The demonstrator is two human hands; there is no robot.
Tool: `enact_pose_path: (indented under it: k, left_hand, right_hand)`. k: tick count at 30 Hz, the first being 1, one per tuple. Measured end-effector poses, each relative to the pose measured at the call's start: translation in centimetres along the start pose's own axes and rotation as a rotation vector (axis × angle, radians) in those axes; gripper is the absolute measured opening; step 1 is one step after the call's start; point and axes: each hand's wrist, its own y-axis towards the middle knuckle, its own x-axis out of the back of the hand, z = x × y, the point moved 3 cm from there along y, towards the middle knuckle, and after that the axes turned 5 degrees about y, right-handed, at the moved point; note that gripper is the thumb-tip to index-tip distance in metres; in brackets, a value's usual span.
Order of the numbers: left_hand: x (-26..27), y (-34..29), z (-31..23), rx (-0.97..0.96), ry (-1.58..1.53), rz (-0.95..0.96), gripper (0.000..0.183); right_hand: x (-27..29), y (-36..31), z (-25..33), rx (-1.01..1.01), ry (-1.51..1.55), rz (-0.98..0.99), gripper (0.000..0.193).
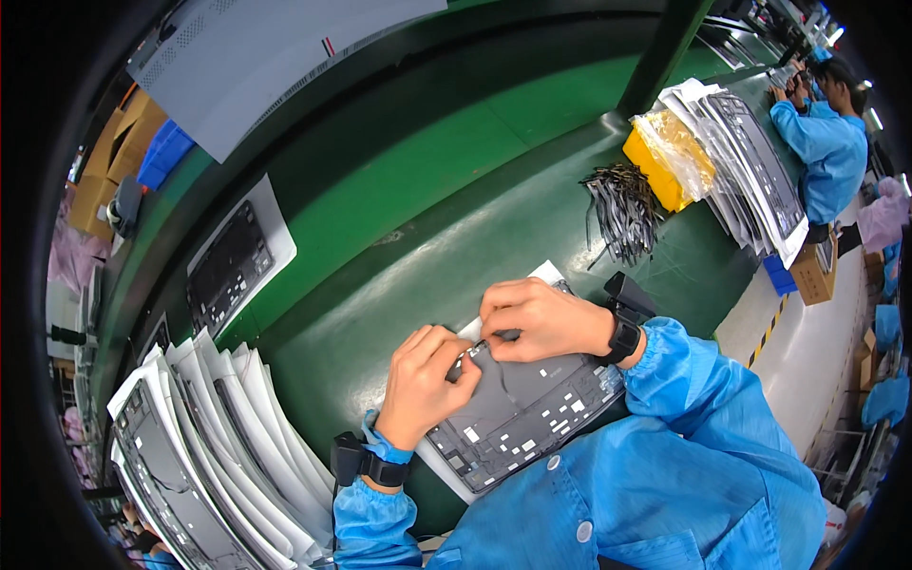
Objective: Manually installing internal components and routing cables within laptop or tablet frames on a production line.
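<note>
A flat dark-grey electronic panel (532, 385), dotted with small white patches, lies on a white sheet (445, 477) in front of me. My left hand (425, 378) is closed in a pinch at the panel's far edge, left of its middle. Close beside it, my right hand (540, 321) bends its fingers down onto the same edge, thumb and fingertips drawn together. Whatever sits between the fingertips of either hand is too small or hidden to name. A thin dark strip (504, 385) runs over the panel just below the fingers.
Stacked panels with white sheets stand at left (275, 456) and far right (750, 161). A heap of thin dark strips (622, 214) lies by a yellow bin (655, 166) holding clear plastic. Another panel (231, 256) rests beyond. A co-worker in blue (826, 152) sits at upper right.
</note>
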Motion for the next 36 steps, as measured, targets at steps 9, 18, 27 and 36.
enact_pose_path:
  k: [9, 18, 27, 36]
  left_hand:
    - [-0.5, 0.1, -0.1, 0.001, 0.0, 0.011, 0.015]
    - [-0.6, 0.8, -0.6, 0.241, 0.025, 0.083, 0.02]
    - [-0.4, 0.4, 0.9, 0.334, -0.111, 0.142, 0.015]
    - [-0.3, 0.8, 0.0, 0.271, -0.092, 0.118, 0.013]
  right_hand:
    - [-0.2, 0.1, 0.0, 0.037, -0.003, 0.006, 0.011]
    - [0.3, 0.4, 0.0, -0.074, 0.096, 0.023, 0.011]
    - [-0.2, 0.3, -0.1, -0.118, -0.033, 0.05, 0.01]
    - [0.4, 0.0, 0.1, -0.144, 0.089, 0.042, 0.01]
